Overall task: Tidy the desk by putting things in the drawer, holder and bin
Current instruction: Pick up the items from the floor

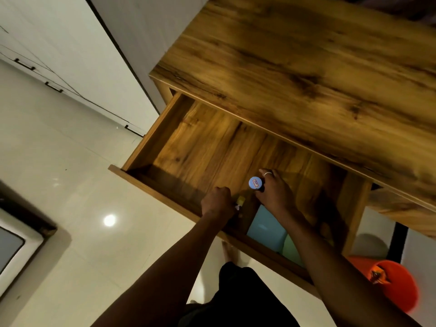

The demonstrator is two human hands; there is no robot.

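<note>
The wooden drawer (pixel 165 138) stands pulled out from under the desk top (pixel 306 74). My right hand (pixel 274 193) is inside it and grips a small dark bottle with a blue cap (pixel 255 183), held upright. My left hand (pixel 218 201), fingers curled, is at the drawer's front edge and holds a small yellowish item (pixel 240 201); what it is cannot be made out. A light blue flat object (pixel 264 226) and a pale green one (pixel 291 250) lie in the drawer under my right forearm.
An orange bin (pixel 396 285) with scraps inside stands on the floor at the lower right, under the desk. The pale tiled floor (pixel 70 185) spreads to the left. White cupboard doors with black handles (pixel 54 87) run along the far left.
</note>
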